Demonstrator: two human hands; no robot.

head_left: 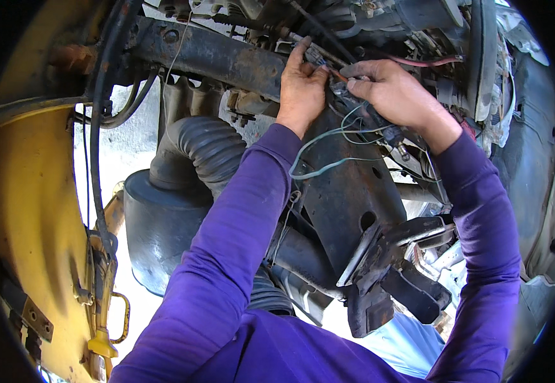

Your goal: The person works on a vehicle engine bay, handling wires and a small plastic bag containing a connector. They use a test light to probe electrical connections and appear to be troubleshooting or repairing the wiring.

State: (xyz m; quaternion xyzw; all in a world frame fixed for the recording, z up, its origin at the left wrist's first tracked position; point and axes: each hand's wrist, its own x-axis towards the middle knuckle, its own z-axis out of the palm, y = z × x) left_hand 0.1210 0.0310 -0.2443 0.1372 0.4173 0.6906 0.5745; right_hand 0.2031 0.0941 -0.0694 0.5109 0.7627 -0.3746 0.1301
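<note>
Both my arms, in purple sleeves, reach up into the underparts of a vehicle. My left hand [303, 89] has its thumb and fingers closed around a small grey piece [316, 56] with a bit of blue on it, among wires and rods. Close by on the right, my right hand [397, 92] is closed, with a thin orange piece [339, 76] pinched at its fingertips. The orange piece points toward the left thumb; its kind cannot be made out. Thin teal wires [328, 168] loop below both hands. A dark connector [395, 135] hangs under my right wrist.
A dark metal beam [220, 57] runs left of my hands. Below it are a ribbed black hose [214, 150] and a black canister [162, 220]. A yellow panel [32, 204] fills the left side. Dark pedal-like parts [411, 290] sit between my forearms. A reddish hose [427, 62] lies upper right.
</note>
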